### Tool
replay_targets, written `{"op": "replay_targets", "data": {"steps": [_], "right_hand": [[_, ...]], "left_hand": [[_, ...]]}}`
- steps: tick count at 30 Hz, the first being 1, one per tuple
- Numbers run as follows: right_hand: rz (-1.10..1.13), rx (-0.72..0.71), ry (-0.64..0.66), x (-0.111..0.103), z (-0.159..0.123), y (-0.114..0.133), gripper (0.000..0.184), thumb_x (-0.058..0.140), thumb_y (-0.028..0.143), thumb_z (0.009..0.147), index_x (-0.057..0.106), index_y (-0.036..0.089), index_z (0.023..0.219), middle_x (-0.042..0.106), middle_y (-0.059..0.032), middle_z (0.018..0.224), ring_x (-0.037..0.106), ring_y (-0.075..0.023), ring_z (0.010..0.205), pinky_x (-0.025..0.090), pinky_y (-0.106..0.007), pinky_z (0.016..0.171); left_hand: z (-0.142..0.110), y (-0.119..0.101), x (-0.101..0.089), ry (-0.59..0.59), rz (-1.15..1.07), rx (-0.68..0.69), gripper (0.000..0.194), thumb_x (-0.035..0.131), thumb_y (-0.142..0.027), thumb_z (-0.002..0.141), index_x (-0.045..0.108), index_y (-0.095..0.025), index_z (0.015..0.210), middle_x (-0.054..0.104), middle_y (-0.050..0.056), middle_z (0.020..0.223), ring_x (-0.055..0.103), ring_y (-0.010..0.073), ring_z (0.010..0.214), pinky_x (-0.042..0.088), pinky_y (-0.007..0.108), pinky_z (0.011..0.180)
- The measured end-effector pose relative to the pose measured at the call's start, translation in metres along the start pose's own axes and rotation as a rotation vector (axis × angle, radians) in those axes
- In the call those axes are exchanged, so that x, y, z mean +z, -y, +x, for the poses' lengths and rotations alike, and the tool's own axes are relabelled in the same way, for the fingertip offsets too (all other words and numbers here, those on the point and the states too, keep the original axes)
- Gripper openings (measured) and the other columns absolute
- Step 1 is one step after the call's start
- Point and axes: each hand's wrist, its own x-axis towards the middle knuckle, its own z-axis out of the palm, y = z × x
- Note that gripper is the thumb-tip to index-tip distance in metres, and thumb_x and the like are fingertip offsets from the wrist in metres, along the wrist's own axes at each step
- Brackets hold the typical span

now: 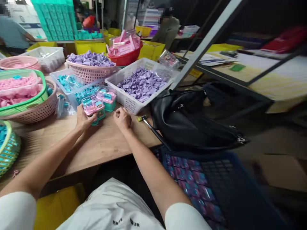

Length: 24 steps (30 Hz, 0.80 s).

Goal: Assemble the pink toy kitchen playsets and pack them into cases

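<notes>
My left hand grips a small pink and teal plastic case with a clear top, held just over the wooden table. Right behind it stands a similar case. My right hand is curled closed at the table, to the right of the cases and apart from them. Whatever its fingers may hold is hidden from view. A white basket of purple plastic pieces is just beyond my right hand. Behind my left hand, a clear tub contains teal parts.
Pink and green baskets crowd the left side; a pink basket of purple pieces stands behind. To the right lie a yellow-headed tool and a black bag. Below is a dark blue crate with rows of cases. People work further back.
</notes>
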Motion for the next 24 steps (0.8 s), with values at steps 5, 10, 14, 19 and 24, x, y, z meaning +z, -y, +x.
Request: {"op": "replay_targets", "data": {"steps": [5,10,14,19,24], "right_hand": [[0.040,0.034,-0.079,-0.012,0.004,-0.015,0.061,0.081,0.036,0.072,0.052,0.014,0.121,0.059,-0.0193,0.125,0.057,-0.0315,0.119,0.049,-0.046,0.103],[0.170,0.055,0.001,0.017,0.066,0.002,0.084,0.087,0.035,0.063,0.046,0.013,0.133,0.055,-0.0216,0.139,0.049,-0.0345,0.136,0.038,-0.051,0.116],[0.273,0.186,0.000,0.038,0.078,0.013,0.089,0.090,0.041,0.058,0.046,0.012,0.130,0.059,-0.0214,0.134,0.059,-0.0327,0.126,0.045,-0.046,0.110],[0.254,0.186,-0.023,0.037,0.059,0.023,0.084,0.090,0.037,0.059,0.046,0.016,0.127,0.067,-0.0165,0.122,0.064,-0.0301,0.113,0.050,-0.045,0.103],[-0.033,0.023,-0.079,-0.008,-0.013,0.027,0.076,0.084,0.058,0.063,0.053,0.017,0.119,0.063,-0.0197,0.120,0.054,-0.0402,0.121,0.042,-0.061,0.104]], "left_hand": [[-0.005,-0.007,0.004,0.054,-0.198,0.040,0.083,0.081,-0.048,0.065,0.041,-0.017,0.131,0.056,0.012,0.125,0.058,0.0287,0.122,0.045,0.047,0.110],[-0.015,-0.010,-0.013,0.068,-0.209,-0.016,0.078,0.080,-0.050,0.066,0.042,-0.019,0.126,0.063,0.012,0.116,0.066,0.0281,0.110,0.054,0.047,0.099],[-0.027,-0.001,-0.040,-0.014,-0.113,-0.068,0.075,0.079,-0.048,0.066,0.044,-0.020,0.125,0.063,0.011,0.118,0.066,0.0290,0.111,0.053,0.050,0.101],[-0.027,0.001,-0.044,-0.115,-0.077,-0.172,0.078,0.080,-0.047,0.065,0.040,-0.021,0.126,0.061,0.013,0.124,0.064,0.0302,0.118,0.050,0.051,0.104],[-0.022,-0.012,-0.026,-0.165,-0.108,-0.232,0.074,0.080,-0.044,0.065,0.040,-0.021,0.122,0.061,0.012,0.122,0.065,0.0272,0.114,0.052,0.047,0.102]]}}
